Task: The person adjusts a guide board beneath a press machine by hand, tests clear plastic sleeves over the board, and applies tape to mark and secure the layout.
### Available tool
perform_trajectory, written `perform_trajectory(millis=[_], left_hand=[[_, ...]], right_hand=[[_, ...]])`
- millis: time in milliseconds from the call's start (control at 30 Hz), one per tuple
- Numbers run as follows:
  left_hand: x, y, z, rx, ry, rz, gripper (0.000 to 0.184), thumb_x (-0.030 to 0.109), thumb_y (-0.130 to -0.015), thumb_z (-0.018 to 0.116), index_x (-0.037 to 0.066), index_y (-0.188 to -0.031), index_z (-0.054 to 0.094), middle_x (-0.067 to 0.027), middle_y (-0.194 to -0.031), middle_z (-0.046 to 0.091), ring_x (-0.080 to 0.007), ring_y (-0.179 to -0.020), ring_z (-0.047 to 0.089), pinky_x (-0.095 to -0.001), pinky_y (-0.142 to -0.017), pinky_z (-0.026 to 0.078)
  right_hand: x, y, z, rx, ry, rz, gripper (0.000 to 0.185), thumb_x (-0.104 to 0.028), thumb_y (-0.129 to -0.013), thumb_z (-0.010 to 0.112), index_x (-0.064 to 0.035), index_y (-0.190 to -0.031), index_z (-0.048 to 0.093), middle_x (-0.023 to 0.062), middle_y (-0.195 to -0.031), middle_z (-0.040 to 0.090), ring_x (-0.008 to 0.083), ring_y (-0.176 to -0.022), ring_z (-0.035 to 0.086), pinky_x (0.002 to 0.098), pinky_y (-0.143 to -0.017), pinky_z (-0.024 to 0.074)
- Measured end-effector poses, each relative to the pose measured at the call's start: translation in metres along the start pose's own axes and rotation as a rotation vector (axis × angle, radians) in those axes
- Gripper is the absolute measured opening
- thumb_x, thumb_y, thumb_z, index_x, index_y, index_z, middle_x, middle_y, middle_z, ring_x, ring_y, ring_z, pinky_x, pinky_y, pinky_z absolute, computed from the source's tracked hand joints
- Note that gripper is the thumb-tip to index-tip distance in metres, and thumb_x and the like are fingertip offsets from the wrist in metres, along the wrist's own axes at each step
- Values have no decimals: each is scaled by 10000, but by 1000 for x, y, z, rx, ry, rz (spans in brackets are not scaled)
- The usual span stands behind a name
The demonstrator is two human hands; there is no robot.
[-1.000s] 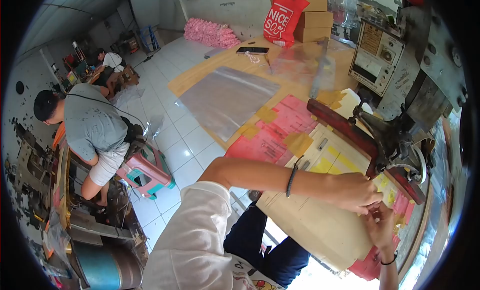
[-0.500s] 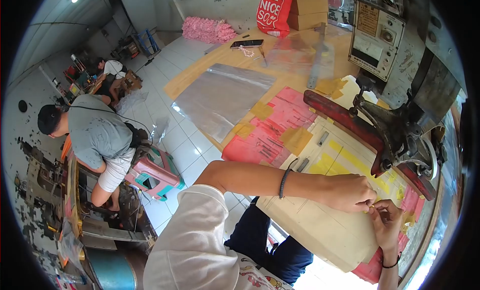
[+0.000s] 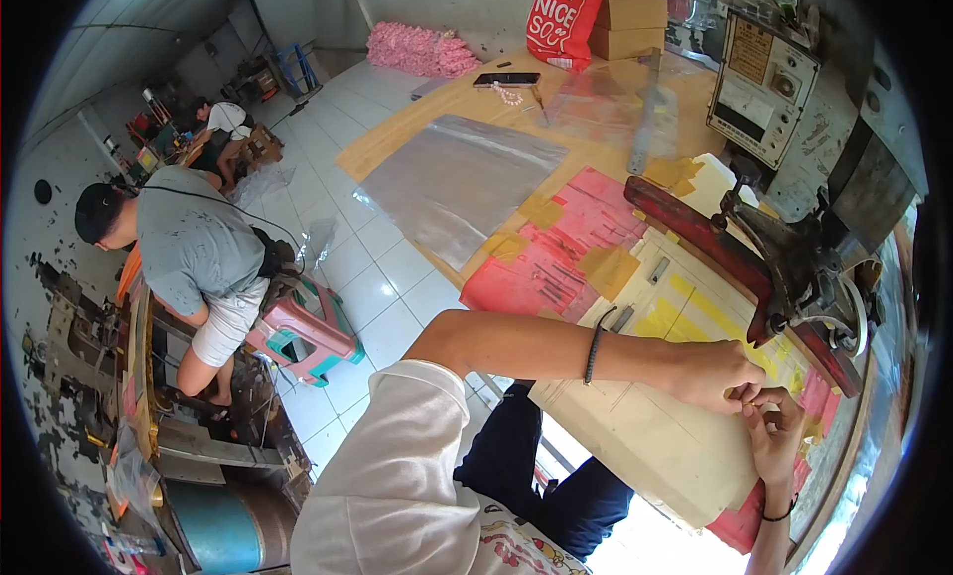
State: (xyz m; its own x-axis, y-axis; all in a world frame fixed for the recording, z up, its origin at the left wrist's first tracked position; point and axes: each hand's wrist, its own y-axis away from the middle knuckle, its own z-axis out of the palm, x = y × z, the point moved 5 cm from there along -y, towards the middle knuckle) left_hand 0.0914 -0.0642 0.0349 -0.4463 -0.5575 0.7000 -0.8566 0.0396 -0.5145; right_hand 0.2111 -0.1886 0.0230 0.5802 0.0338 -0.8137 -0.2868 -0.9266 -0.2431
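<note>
My left hand (image 3: 717, 377) reaches across from the left, fingers curled into a closed grip, a dark braided bracelet on the wrist. My right hand (image 3: 777, 438) comes up from the lower right with thumb and fingers pinched. The fingertips of both hands meet over the beige board (image 3: 635, 446); whatever lies between them is too small to make out. Beneath and beyond the hands, yellow tape strips (image 3: 685, 312) mark the board. A dark red press bar (image 3: 695, 238) with a black metal bracket (image 3: 779, 238) stands just beyond my hands.
A clear plastic sheet (image 3: 462, 183) lies on the wooden table (image 3: 397, 128), near a phone (image 3: 506, 80) and a metal ruler (image 3: 645, 119). The machine's control box (image 3: 762, 84) is at the right. A co-worker (image 3: 199, 238) sits on a stool (image 3: 308, 332) at left; another person is farther back.
The view has shifted slightly, so the table and machine sit a little farther right. My hands stay together at the fingertips, with the left fist turned a little.
</note>
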Motion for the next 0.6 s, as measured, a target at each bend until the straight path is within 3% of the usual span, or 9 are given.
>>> perform_trajectory(millis=[100, 300, 600], left_hand=[[-1, -1, 3, -18, 17, 25, 99, 46, -750, 709, 15, -796, 626, -104, -704, 682, -259, -610, 672, -360, -572, 512], [-3, -2, 2, -88, -57, 92, 81, 57, -766, 684, 31, -805, 618, -87, -670, 657, -249, -599, 658, -358, -559, 498], [-12, 3, 18, 6, -210, 244, 27, 59, -781, 636, 49, -793, 614, -96, -670, 647, -296, -612, 649, -401, -574, 501]], right_hand=[[0, 0, 0, -3, 18, -194, 134, -56, -870, 725, -23, -893, 597, 47, -812, 651, 85, -618, 582, 233, -516, 402], [9, 0, 2, -21, -2, -192, 150, -61, -869, 730, -13, -892, 590, 50, -807, 634, 102, -657, 605, 236, -558, 425], [3, 2, 3, -15, 156, -223, 108, -17, -874, 703, -21, -876, 595, 31, -732, 635, 70, -556, 488, 238, -517, 373]])
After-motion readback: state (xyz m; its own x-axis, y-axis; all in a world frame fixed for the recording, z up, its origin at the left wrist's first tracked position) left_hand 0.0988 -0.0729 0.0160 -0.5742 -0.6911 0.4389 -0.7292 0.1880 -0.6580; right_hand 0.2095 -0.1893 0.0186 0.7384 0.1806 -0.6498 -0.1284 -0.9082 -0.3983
